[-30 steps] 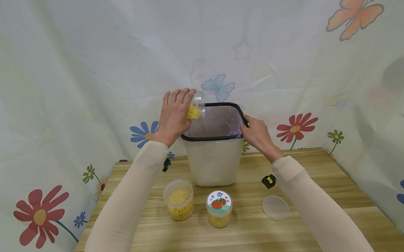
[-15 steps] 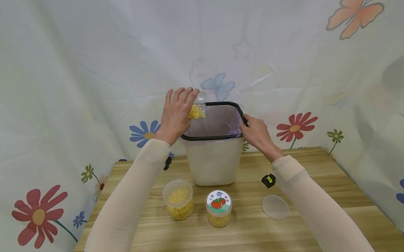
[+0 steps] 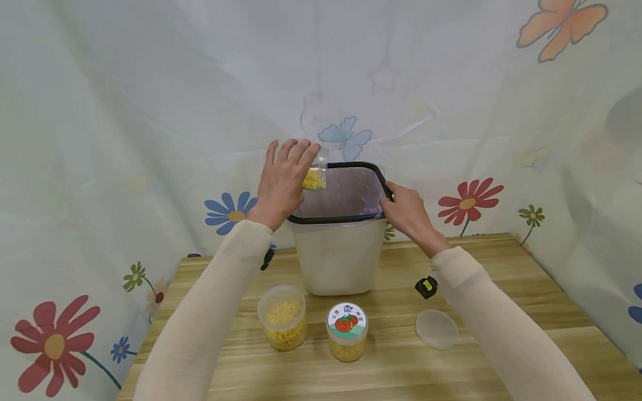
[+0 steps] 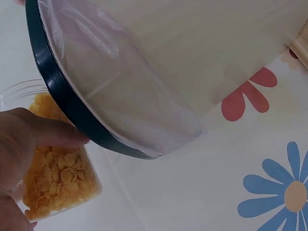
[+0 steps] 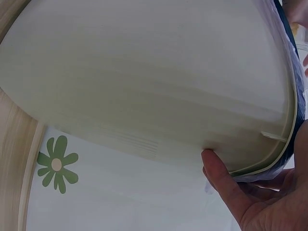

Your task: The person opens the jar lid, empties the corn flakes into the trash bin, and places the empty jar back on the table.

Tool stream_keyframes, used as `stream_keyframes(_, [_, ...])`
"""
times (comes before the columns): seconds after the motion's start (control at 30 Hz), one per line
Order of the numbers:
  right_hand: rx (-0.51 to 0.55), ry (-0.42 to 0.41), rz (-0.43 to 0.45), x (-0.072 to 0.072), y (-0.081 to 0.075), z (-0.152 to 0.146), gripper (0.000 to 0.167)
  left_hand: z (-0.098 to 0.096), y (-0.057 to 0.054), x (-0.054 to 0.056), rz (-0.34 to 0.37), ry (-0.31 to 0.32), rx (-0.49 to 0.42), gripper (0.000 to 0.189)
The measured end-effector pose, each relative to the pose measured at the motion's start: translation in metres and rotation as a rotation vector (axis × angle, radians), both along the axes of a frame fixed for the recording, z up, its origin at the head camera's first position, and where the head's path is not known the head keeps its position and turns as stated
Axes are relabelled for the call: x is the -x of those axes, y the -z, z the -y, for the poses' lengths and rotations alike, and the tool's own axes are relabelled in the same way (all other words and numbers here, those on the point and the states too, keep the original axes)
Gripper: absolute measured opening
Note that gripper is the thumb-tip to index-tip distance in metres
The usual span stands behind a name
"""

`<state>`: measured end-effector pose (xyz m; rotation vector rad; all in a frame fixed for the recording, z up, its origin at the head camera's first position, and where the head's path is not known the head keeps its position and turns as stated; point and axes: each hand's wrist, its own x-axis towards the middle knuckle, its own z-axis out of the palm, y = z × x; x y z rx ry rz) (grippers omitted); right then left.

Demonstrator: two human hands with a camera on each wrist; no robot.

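Observation:
My left hand (image 3: 281, 187) grips a clear plastic jar (image 3: 315, 178) partly filled with yellow flakes. The jar lies tipped on its side, its mouth over the left part of a cream trash bin (image 3: 341, 257). In the left wrist view the flakes (image 4: 65, 175) sit inside the jar and the thumb presses along its wall, beside the bin's dark rim (image 4: 65, 98). My right hand (image 3: 409, 213) grips the right side of the rim, thumb against the outer wall in the right wrist view. A thin translucent bag (image 4: 139, 96) lines the bin and folds over its edge.
On the wooden table (image 3: 396, 384) stand an open tub (image 3: 285, 320) of yellow flakes and a jar (image 3: 347, 332) with a tomato-printed lid. A round translucent lid (image 3: 437, 329) lies flat at the right. A flower-printed curtain (image 3: 149, 143) hangs close behind the bin.
My left hand has moved slightly to the right with the tipped jar, bringing it a little farther over the bin. The right hand keeps its grip on the rim.

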<state>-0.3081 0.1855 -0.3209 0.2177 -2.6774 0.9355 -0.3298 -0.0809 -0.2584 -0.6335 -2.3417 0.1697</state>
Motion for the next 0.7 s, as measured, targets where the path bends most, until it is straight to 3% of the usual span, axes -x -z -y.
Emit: stream_keyframes(0.7, [0.010,-0.006,0.006,-0.0009,0.0013,-0.0004,0.057,0.0028,0.0021,0.0003,-0.020,-0.011,0.070,0.082])
